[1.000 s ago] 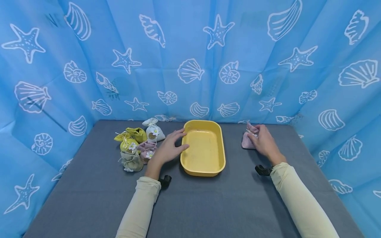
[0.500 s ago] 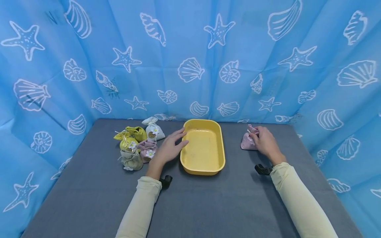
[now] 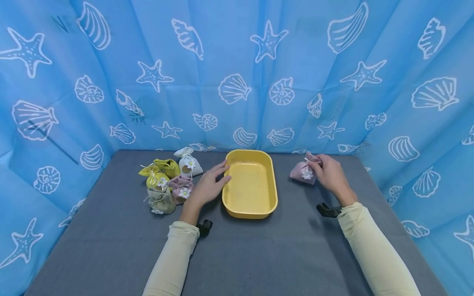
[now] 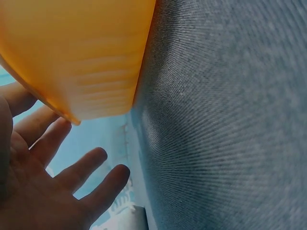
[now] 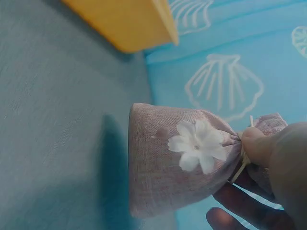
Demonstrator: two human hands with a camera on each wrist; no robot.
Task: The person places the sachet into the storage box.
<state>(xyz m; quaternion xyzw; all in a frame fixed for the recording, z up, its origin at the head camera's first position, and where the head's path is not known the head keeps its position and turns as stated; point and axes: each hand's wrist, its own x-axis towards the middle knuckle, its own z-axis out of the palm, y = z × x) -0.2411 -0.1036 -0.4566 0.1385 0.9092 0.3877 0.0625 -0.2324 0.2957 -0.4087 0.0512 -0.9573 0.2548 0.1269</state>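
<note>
A yellow tray [image 3: 273, 193] [image 4: 91, 57] [image 5: 125, 24] sits mid-table, nothing in it. My right hand [image 3: 326, 172] [image 5: 268, 163] pinches the tied neck of a pink pouch [image 3: 303, 172] [image 5: 168, 177] with a white flower, lifted just above the grey table to the tray's right. My left hand [image 3: 209, 185] [image 4: 53, 187] rests with straight fingers against the tray's left rim. Beside that hand lies a cluster of pouches: two yellow-green ones [image 3: 157, 174], a white one [image 3: 189, 163], a pink one [image 3: 180, 187] and a beige one [image 3: 160, 200].
The grey cloth-covered table [image 3: 237, 255] is walled on three sides by a blue curtain [image 3: 237, 74] printed with shells and starfish. Black wrist-camera mounts [image 3: 327, 210] show at both cuffs.
My right hand has lifted the pink pouch off the table and carried it a little left toward the tray. The left hand has stayed at the tray's rim.
</note>
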